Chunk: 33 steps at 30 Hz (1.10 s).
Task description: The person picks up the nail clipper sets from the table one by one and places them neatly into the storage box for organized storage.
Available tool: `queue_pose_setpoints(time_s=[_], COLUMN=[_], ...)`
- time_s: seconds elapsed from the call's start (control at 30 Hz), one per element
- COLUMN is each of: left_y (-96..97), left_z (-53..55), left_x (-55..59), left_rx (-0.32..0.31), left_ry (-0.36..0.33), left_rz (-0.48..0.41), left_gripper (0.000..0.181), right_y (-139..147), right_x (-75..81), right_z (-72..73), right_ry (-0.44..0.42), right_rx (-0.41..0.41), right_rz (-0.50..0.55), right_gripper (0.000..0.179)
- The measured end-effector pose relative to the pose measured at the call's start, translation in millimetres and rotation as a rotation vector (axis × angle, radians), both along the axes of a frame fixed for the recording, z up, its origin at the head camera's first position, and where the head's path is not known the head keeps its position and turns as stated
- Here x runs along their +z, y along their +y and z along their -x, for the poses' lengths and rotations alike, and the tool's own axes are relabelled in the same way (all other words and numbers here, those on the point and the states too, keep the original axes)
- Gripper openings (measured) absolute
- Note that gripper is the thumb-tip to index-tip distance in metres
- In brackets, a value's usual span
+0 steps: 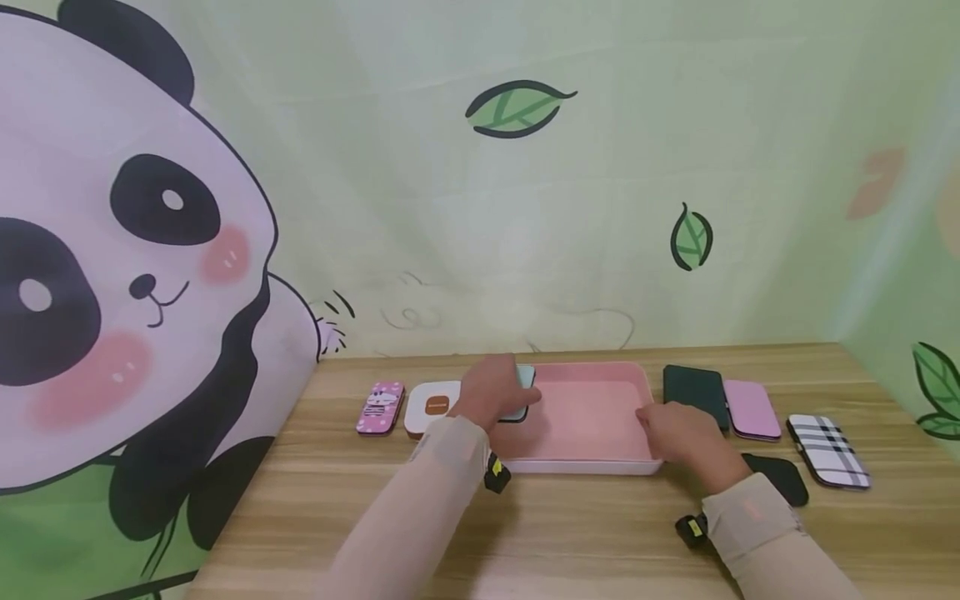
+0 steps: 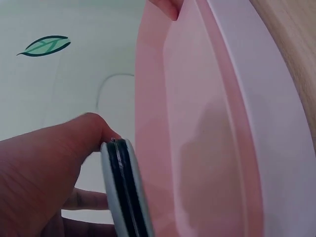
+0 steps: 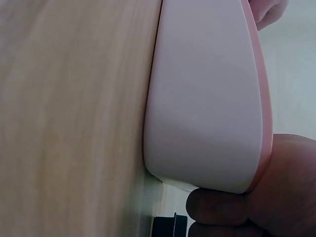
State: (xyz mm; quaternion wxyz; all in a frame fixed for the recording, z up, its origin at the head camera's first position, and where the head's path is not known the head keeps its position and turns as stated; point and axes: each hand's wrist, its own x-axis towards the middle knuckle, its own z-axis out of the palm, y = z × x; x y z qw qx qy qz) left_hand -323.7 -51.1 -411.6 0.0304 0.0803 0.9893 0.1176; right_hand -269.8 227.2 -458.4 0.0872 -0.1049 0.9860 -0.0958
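A pale blue case [image 2: 126, 190] is gripped between the thumb and curled fingers of the left hand [image 1: 489, 392], above the left part of the pink tray [image 1: 592, 417]. The tray's right wall is pinched by the bent fingers of the right hand [image 1: 684, 435]; a dark green case [image 1: 692, 390] is positioned beyond it on the table [image 1: 585, 542].

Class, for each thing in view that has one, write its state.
pale case: closed, held up
tray: upright on table
dotted case: flat, closed
white case: flat, partly hidden
green case: flat, partly hidden
lilac case: flat, closed
plaid case: flat, closed
black case: flat, partly hidden
left hand: gripping pale case
right hand: gripping tray
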Motion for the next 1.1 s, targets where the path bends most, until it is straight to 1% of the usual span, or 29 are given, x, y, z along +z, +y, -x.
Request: queue_pose_setpoints(time_s=[0.13,0.37,0.53,0.73,0.9,1.0,1.1], left_y=[1.5,4.3,9.4,16.4,16.9,16.6,16.8], left_z=[-0.1,1.4,2.5,-2.1,-6.8,-6.9,-4.5], left_x=[-3.7,-9.3,-12.2,-13.1,-15.8,-16.8,-16.4], left_rx=[0.004,0.005,0.024,0.029,0.041,0.045,0.051], left_ry=[-0.005,0.008,0.009,-0.002,0.016,0.017,0.018], left_rz=[0.017,0.048,0.055,0.076,0.086,0.075,0.068], left_gripper=[0.032,0.029,0.027,0.029,0.033,0.033,0.031], right_y=[0,0,0,1,0,0,-1], right_x=[0.3,2.1,2.6,3.1,-1.0,-1.3,1.5], right_z=[-0.3,-1.3,-2.0,-2.4,-3.1,-3.0,-2.0], right_ry=[0.002,0.004,0.004,0.014,0.008,0.015,0.022], right_rx=[0.0,-0.002,0.001,-0.001,0.003,0.001,0.01], right_rz=[-0.001,-0.002,-0.002,-0.003,0.0,-0.004,0.003], right_gripper=[0.038,0.038,0.038,0.037,0.037,0.037,0.036])
